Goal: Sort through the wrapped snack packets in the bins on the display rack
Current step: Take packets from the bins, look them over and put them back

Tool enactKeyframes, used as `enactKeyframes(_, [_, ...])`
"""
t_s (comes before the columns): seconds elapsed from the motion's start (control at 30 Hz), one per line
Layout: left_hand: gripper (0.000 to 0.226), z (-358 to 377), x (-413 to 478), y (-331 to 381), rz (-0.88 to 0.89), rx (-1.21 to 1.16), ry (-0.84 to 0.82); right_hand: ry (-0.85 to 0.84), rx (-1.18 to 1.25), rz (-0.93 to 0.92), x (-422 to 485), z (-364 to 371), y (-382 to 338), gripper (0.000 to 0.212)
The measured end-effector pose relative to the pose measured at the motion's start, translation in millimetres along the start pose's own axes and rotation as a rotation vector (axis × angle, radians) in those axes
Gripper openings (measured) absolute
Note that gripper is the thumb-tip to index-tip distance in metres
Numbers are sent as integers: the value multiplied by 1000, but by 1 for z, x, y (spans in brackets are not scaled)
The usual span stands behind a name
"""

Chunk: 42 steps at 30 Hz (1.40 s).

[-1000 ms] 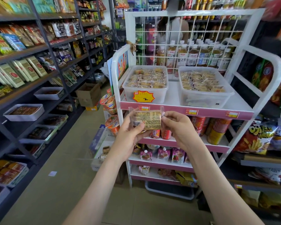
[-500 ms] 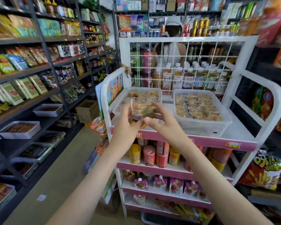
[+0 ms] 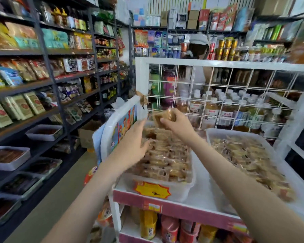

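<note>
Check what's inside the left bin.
The left bin holds wrapped snack packets piled to the rim. The left hand covers some at its left side; lower layers and the floor are hidden. The right hand holds one packet above.

Tea bottles (image 3: 211,109), cardboard box (image 3: 87,136)

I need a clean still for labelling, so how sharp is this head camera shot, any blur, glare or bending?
Head view: motion blur smears everything, worst on the left hand and in the right bin; head view: the packet pinched by the right hand is soft, print unreadable; head view: wide-angle bending tilts the dark shelves at left; lighting even, no hard glare.
</note>
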<state>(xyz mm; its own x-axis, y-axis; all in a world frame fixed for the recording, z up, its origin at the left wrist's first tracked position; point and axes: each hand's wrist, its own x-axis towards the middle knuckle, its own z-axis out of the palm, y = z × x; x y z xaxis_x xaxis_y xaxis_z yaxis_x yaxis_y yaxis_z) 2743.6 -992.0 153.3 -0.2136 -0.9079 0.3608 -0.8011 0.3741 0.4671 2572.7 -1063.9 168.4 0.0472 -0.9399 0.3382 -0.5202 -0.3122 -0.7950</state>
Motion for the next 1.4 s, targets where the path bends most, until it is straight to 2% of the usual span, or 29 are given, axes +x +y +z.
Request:
enactKeyframes(0.1, [71,12,31,-17,-27,85,-59,-71,-137,-6,41,24,16,39])
enactKeyframes(0.23, [80,29,59,-30,-27,272,-147,-244,-313,-78,71,47,38,36])
enactKeyframes(0.3, [84,38,68,-37,-39,328,-210,-369,-465,-169,77,55,45,37])
enactKeyframes(0.4, [86,49,75,-42,-92,413,-353,-649,-650,-204,85,66,53,34])
enactKeyframes(0.47, [85,55,76,-42,-128,427,-428,-757,-647,-202,88,67,58,32])
enactKeyframes(0.5, [84,57,76,-42,-136,424,-448,-737,-589,-193,92,66,61,34])
enactKeyframes(0.57, [82,60,75,-44,-137,443,-479,-571,-471,-174,104,58,66,39])
enactKeyframes(0.63, [81,61,75,-45,-140,457,-514,-435,-468,-173,116,52,72,39])
enactKeyframes(0.77, [81,61,73,-46,-134,469,-533,-538,-574,-140,119,59,79,31])
enactKeyframes(0.93, [81,60,72,-47,-125,472,-522,-472,-538,-132,122,66,82,39])
enactKeyframes(1.13, [81,59,72,-47,-115,453,-512,-505,-431,-63,127,65,84,44])
enactKeyframes(1.3, [80,59,71,-49,-100,425,-491,-459,-435,-128,121,63,83,30])
enactKeyframes(1.4, [80,59,71,-50,-98,407,-474,-410,-478,-255,119,56,76,23])
